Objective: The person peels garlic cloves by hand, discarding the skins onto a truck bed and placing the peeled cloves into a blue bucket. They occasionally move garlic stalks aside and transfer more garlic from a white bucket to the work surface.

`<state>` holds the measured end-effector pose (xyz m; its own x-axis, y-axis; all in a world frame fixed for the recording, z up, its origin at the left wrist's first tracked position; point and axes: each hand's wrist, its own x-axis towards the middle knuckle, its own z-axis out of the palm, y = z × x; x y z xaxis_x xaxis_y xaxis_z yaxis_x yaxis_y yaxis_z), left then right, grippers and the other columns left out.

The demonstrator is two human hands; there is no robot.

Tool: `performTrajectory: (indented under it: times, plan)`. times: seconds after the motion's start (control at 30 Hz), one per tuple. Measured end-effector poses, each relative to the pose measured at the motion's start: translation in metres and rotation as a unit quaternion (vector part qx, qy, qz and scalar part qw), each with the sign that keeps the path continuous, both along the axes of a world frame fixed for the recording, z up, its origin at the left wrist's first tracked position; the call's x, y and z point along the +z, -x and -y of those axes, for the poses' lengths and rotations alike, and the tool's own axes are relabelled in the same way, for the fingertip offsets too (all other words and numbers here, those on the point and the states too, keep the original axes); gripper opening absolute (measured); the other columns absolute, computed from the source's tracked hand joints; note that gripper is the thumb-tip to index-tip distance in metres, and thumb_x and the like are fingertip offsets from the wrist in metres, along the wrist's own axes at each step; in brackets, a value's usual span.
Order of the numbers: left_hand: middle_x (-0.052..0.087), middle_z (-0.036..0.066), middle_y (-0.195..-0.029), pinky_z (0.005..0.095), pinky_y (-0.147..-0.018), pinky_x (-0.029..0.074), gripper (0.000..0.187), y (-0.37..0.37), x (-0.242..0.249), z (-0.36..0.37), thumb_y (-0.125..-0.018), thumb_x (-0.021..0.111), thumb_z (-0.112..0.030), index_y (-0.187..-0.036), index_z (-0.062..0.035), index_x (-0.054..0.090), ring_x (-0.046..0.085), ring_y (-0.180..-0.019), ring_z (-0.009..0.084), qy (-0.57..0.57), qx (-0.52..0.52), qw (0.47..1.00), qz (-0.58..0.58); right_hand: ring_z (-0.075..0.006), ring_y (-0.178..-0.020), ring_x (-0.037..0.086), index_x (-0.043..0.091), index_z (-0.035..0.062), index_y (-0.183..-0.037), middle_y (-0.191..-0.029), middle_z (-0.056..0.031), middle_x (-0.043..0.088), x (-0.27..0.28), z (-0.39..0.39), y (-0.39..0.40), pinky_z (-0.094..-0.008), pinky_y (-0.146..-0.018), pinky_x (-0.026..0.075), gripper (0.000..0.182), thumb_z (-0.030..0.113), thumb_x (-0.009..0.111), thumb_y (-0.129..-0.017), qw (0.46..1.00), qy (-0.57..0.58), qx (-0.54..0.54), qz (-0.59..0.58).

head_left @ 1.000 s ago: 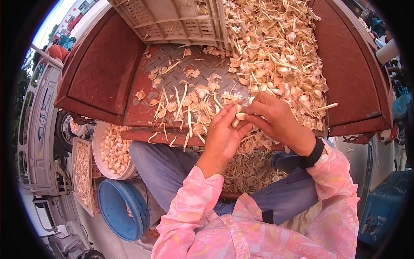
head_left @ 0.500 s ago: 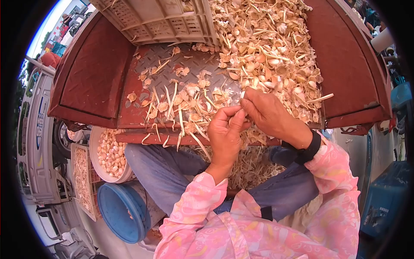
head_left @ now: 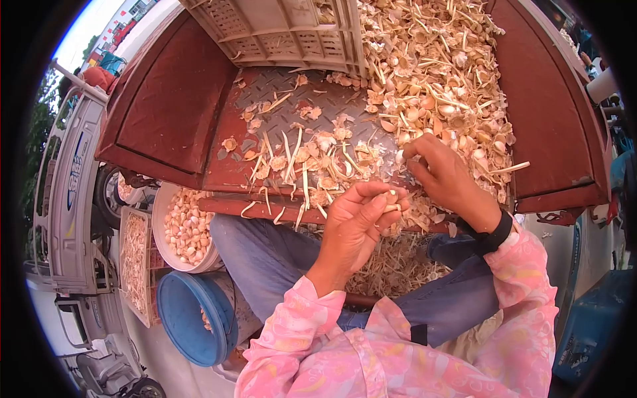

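My left hand (head_left: 358,219) is palm up over the front edge of the tray, fingers curled around small pale garlic cloves (head_left: 393,207) that show between thumb and fingertips. To its upper right, my right hand (head_left: 448,176) is apart from it, with bent fingers and a gap between thumb and forefinger. A white garlic clove (head_left: 399,157) lies right at its fingertips, on the near edge of a heap of loose cloves, skins and dry stems (head_left: 441,99). Peeled skins and stem stubs (head_left: 308,159) are scattered left of the hands.
A plastic crate (head_left: 292,43) stands at the back of the red metal tray (head_left: 166,126). Below left are a white bucket of cloves (head_left: 186,225), a blue bucket (head_left: 192,318) and a shallow crate of scraps (head_left: 136,259). A grey vehicle (head_left: 70,199) stands beyond.
My hands have separated: the right has drawn away to the upper right, while the left has turned and now shows cloves in its fingers. The whole view has shifted slightly.
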<state>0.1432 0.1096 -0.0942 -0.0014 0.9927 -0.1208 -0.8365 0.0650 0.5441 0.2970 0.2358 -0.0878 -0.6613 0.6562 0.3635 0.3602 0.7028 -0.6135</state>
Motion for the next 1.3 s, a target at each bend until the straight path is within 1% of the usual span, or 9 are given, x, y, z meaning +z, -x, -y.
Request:
performTrajectory:
  times: [0.13, 0.27, 0.33, 0.73, 0.9, 1.03, 1.07, 1.13, 1.3]
  plan:
    - [0.058, 0.022, -0.110, 0.0277, -0.077, 0.054, 0.020, -0.001, 0.051, 0.042, -0.088, 0.060, -0.009, -0.105, 0.0017, 0.055, 0.062, -0.096, 0.0256, -0.128, -0.088, 0.987, 0.052, -0.0338, -0.076, 0.055, 0.052, 0.0038, -0.092, -0.088, -0.0141, 0.052, 0.010, 0.009, 0.005, -0.0397, -0.063, 0.043, 0.011, 0.004, 0.057, -0.082, 0.999, -0.024, 0.009, 0.020]
    - [0.060, 0.014, -0.101, 0.0348, -0.083, 0.042, 0.012, -0.008, 0.092, 0.077, -0.090, 0.058, -0.010, -0.092, 0.0010, 0.059, 0.056, -0.090, 0.0210, -0.351, -0.184, 0.917, 0.034, -0.0349, -0.072, 0.056, 0.053, 0.0013, -0.089, -0.084, -0.0151, 0.053, 0.015, 0.017, 0.015, -0.0396, -0.061, 0.043, 0.010, 0.001, 0.057, -0.080, 0.998, -0.014, 0.040, 0.053]
    - [0.061, 0.023, -0.105, 0.0339, -0.080, 0.048, 0.016, -0.016, 0.110, 0.081, -0.086, 0.059, 0.001, -0.100, 0.0090, 0.062, 0.061, -0.097, 0.0295, -0.386, -0.119, 0.913, 0.063, -0.0350, -0.072, 0.056, 0.053, 0.0012, -0.089, -0.083, -0.0151, 0.053, 0.018, 0.021, 0.017, -0.0395, -0.061, 0.043, 0.010, 0.000, 0.058, -0.080, 0.996, -0.020, 0.050, 0.073]
    - [0.060, 0.024, -0.107, 0.0355, -0.082, 0.049, 0.016, -0.009, 0.118, 0.100, -0.086, 0.058, 0.004, -0.100, 0.0087, 0.062, 0.061, -0.098, 0.0317, -0.409, -0.024, 0.912, 0.000, -0.0338, -0.071, 0.058, 0.055, 0.0025, -0.087, -0.084, -0.0141, 0.056, 0.015, 0.029, 0.022, -0.0382, -0.060, 0.046, 0.012, -0.002, 0.059, -0.077, 0.993, -0.051, 0.081, 0.073]
    - [0.060, 0.020, -0.105, 0.0335, -0.081, 0.047, 0.016, -0.015, 0.117, 0.105, -0.087, 0.058, 0.000, -0.101, 0.0070, 0.062, 0.060, -0.097, 0.0269, -0.357, -0.021, 0.933, 0.043, -0.0352, -0.072, 0.058, 0.055, 0.0023, -0.087, -0.083, -0.0154, 0.056, 0.017, 0.036, 0.024, -0.0390, -0.060, 0.045, 0.013, -0.003, 0.060, -0.076, 0.993, -0.045, 0.088, 0.070]
    - [0.060, 0.010, -0.101, 0.0321, -0.083, 0.045, 0.012, -0.002, 0.110, 0.098, -0.092, 0.055, -0.011, -0.097, -0.0009, 0.059, 0.058, -0.094, 0.0198, -0.230, -0.020, 0.973, 0.013, -0.0274, -0.066, 0.056, 0.056, 0.0017, -0.089, -0.081, -0.0117, 0.055, 0.016, 0.036, 0.029, -0.0335, -0.056, 0.043, 0.013, -0.004, 0.059, -0.078, 0.995, -0.016, 0.099, 0.012]
    - [0.056, 0.018, -0.114, 0.0293, -0.079, 0.050, 0.028, 0.016, 0.104, 0.092, -0.091, 0.056, -0.009, -0.117, -0.0008, 0.051, 0.060, -0.097, 0.0247, -0.124, -0.059, 0.989, 0.050, -0.0246, -0.065, 0.055, 0.057, 0.0016, -0.089, -0.080, -0.0104, 0.055, 0.017, 0.036, 0.031, -0.0316, -0.055, 0.042, 0.013, -0.004, 0.059, -0.078, 0.995, 0.026, 0.094, -0.022]
    - [0.056, 0.014, -0.113, 0.0276, -0.087, 0.054, 0.035, 0.025, 0.064, 0.065, -0.094, 0.049, -0.008, -0.128, -0.0023, 0.044, 0.057, -0.109, 0.0289, -0.025, 0.019, 0.991, 0.133, -0.0184, -0.063, 0.053, 0.058, 0.0013, -0.090, -0.079, -0.0078, 0.055, 0.028, 0.038, 0.021, -0.0273, -0.054, 0.039, 0.013, -0.005, 0.060, -0.079, 0.991, 0.083, 0.088, -0.062]
    - [0.054, 0.016, -0.115, 0.0302, -0.092, 0.051, 0.030, 0.022, 0.014, 0.039, -0.094, 0.046, -0.005, -0.122, 0.0024, 0.045, 0.054, -0.113, 0.0275, 0.047, 0.072, 0.989, 0.117, -0.0178, -0.067, 0.056, 0.061, 0.0043, -0.092, -0.083, -0.0067, 0.058, 0.041, 0.048, 0.029, -0.0286, -0.054, 0.044, 0.019, 0.004, 0.070, -0.075, 0.980, 0.076, 0.166, -0.083]
